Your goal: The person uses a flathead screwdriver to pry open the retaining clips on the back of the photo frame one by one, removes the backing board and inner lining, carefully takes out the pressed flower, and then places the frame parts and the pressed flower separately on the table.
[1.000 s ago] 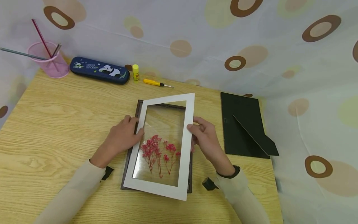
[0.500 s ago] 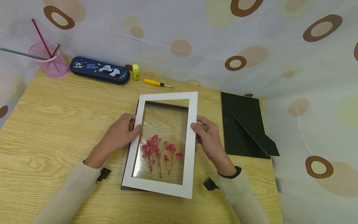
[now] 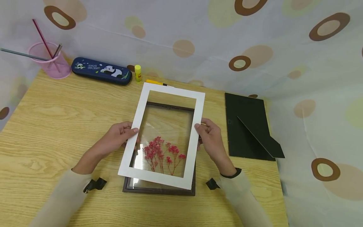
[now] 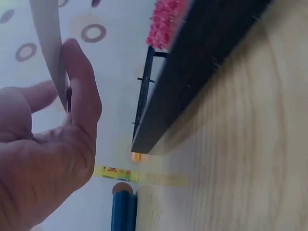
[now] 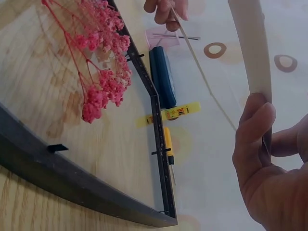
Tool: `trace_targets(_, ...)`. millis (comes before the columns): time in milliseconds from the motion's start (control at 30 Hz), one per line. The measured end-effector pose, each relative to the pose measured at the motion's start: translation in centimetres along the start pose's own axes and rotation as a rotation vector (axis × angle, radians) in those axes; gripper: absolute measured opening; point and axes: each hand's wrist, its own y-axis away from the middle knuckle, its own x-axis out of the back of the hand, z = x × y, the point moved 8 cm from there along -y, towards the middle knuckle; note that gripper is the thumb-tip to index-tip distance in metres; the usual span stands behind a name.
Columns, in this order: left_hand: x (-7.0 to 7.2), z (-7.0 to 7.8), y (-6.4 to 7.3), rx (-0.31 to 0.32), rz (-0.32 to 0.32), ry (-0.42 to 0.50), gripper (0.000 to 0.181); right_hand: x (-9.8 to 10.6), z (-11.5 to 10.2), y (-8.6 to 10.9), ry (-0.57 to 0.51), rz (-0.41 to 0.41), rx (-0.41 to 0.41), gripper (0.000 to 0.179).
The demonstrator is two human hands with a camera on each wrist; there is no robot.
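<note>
Both hands hold a white picture mat (image 3: 158, 179) above a dark picture frame (image 3: 158, 191) on the table. My left hand (image 3: 114, 138) pinches the mat's left side between thumb and fingers. On the opposite side my right hand (image 3: 210, 138) pinches the edge, thumb on top. Pink dried flowers (image 3: 154, 149) lie on the glass inside the frame, seen through the mat's opening. In the right wrist view, small dark tabs stick out from the inner wall of the frame (image 5: 156, 120), and the mat (image 5: 250, 43) is well apart from it.
A black backing board (image 3: 244, 138) with its stand leg folded out lies at right. Along the back are a yellow screwdriver (image 3: 154, 82), partly behind the mat, a glue stick (image 3: 138, 74), a panda pencil case (image 3: 100, 71) and a pink pen cup (image 3: 54, 67).
The mat has risen off the frame, moving up and back, and now overlaps the screwdriver. My left hand has shifted left and lower along its side; the frame and flowers have stayed put.
</note>
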Motion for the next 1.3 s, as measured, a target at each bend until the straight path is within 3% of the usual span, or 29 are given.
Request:
trace_targets(233, 1.2, -0.3, 0.8, -0.047, 0.175, -0.185, 0.037, -0.2, 1.3, -0.4, 0.022, 0.003, -0.038, 0.029)
trace_targets(467, 2.1, 0.0, 1.3, -0.138, 0.281, -0.213, 0.032, -1.0, 1.6, -0.4, 0.022, -0.041, -0.036, 0.028)
trace_targets(700, 3.2, -0.2, 2.1, -0.138, 0.330, -0.240, 0.034, -1.2, 2.1, -0.3, 0.022, -0.072, -0.033, 0.033)
trace_targets(833, 4.4, -0.4, 3.0, -0.125, 0.368, -0.270, 0.036, -0.7, 2.6, -0.2, 0.123, -0.038, -0.029, 0.035)
trace_targets(1167, 7.4, -1.7, 5.4, -0.084, 0.436, -0.308, 0.041, 0.7, 4.9, 0.3, 0.492, 0.049, -0.112, 0.026)
trace_targets(1300, 8.5, -2.4, 6.1, -0.059, 0.454, -0.304, 0.044, 1.0, 6.0, 0.5, 0.570, 0.068, -0.161, 0.028)
